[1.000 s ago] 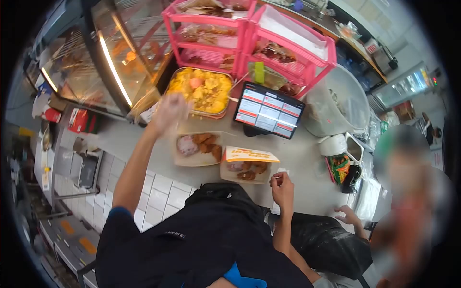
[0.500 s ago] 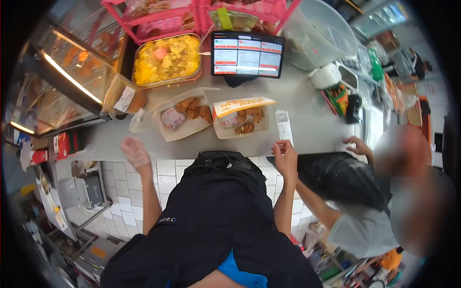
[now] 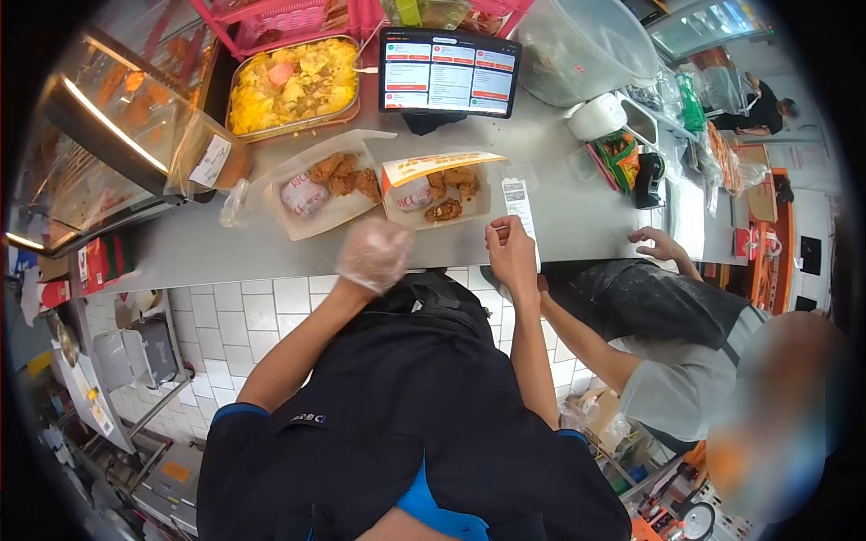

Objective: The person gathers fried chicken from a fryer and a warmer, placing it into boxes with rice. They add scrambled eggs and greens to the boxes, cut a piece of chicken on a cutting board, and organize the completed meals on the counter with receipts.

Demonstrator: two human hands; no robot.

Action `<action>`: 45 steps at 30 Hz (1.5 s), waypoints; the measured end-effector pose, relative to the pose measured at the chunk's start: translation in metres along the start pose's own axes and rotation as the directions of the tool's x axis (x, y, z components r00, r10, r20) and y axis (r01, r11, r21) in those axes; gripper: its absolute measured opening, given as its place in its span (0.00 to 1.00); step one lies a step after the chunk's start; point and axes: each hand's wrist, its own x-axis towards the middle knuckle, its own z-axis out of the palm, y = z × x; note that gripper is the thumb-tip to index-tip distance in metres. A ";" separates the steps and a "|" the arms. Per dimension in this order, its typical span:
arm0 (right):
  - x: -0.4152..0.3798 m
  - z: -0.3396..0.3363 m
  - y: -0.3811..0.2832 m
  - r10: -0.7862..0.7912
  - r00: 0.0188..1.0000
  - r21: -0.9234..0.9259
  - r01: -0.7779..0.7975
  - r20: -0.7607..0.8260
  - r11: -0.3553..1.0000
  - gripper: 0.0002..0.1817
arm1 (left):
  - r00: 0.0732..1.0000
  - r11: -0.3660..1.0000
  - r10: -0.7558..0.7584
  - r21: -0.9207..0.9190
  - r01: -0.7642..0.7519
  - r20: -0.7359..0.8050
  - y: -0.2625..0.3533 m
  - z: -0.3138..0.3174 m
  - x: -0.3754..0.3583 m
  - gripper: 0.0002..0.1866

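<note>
White open cardboard boxes (image 3: 338, 217) with brown fried chicken (image 3: 335, 172) sit before the black tablet (image 3: 448, 75).
Farther before the tablet, the clear-gloved left hand (image 3: 374, 254) is curled closed; the right hand (image 3: 511, 256) pinches at the white paper receipt (image 3: 516, 197), its hold unclear.

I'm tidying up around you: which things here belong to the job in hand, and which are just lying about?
Likely in use:
- two open food boxes, nearest your left hand
- receipt, at your right hand

Seemingly just there:
- clear tub
- white container
</note>
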 end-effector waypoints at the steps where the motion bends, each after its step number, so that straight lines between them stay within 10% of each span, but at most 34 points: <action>1: 0.000 -0.001 0.003 0.006 1.000 0.007 -0.006 0.013 1.000 0.13 | 1.000 1.000 0.004 0.009 -0.004 0.006 0.007 0.010 0.011 0.08; 4: 0.000 0.000 0.011 -0.059 0.998 0.004 0.059 0.032 0.998 0.12 | 0.980 0.977 -0.164 -0.119 0.177 0.114 0.013 0.048 0.037 0.04; 7: 0.004 0.000 0.018 -0.074 0.995 0.011 0.074 0.064 0.997 0.12 | 0.923 0.913 -0.125 0.406 -0.037 0.365 0.005 0.071 0.057 0.08; 13: 0.006 -0.013 0.027 -0.063 0.995 0.105 0.055 0.075 0.993 0.11 | 0.889 0.911 -0.164 0.411 -0.028 0.426 -0.001 0.079 0.058 0.11; 16: 0.010 -0.012 0.035 -0.073 0.994 0.141 0.060 0.087 0.988 0.10 | 0.856 0.942 -0.332 0.101 0.319 0.397 0.014 0.046 0.056 0.12; 18: 0.016 -0.009 0.044 -0.116 0.991 0.144 0.106 0.064 0.984 0.12 | 0.939 0.997 0.017 -0.067 -0.042 -0.343 -0.014 0.048 0.008 0.13; 20: 0.022 -0.011 0.039 -0.096 0.993 0.140 0.087 0.063 0.986 0.13 | 0.889 0.958 -0.287 -0.087 0.274 -0.358 -0.035 0.017 -0.056 0.16; 22: 0.032 -0.003 0.034 -0.103 0.994 0.107 0.098 0.043 0.989 0.16 | 0.481 0.577 -0.757 -0.107 0.810 -0.442 -0.053 -0.019 -0.091 0.19; 24: 0.041 0.006 0.028 -0.113 0.993 0.058 0.110 0.039 0.992 0.19 | 0.684 0.600 -0.577 0.337 0.725 -0.446 -0.129 -0.032 -0.137 0.19; 26: 0.050 0.009 0.015 -0.192 0.978 -0.083 0.198 0.075 0.977 0.19 | 0.425 0.456 -0.889 -0.250 0.854 -0.168 -0.144 -0.041 -0.102 0.18; 27: 0.056 0.011 0.018 -0.192 0.978 -0.086 0.199 0.088 0.976 0.19 | 0.414 0.445 -0.895 -0.248 0.861 -0.166 -0.150 -0.037 -0.098 0.18; 29: 0.061 0.015 0.023 -0.231 0.970 -0.104 0.239 0.080 0.966 0.15 | 0.695 0.704 -0.710 -0.097 0.703 -0.116 -0.158 -0.034 -0.094 0.17; 36: 0.051 0.003 0.044 -0.123 0.991 0.033 0.125 -0.053 0.992 0.15 | 0.743 0.750 -0.656 -0.006 0.661 -0.129 -0.139 -0.019 -0.088 0.17; 38: 0.051 -0.011 0.047 -0.074 0.997 0.022 0.074 -0.035 0.997 0.15 | 0.730 0.722 -0.676 -0.285 0.631 -0.097 -0.132 -0.005 -0.081 0.18; 45: 0.061 -0.044 0.075 -0.050 0.995 0.040 0.054 -0.088 0.998 0.15 | 0.724 0.670 -0.690 -0.366 0.646 0.016 -0.077 0.029 -0.045 0.19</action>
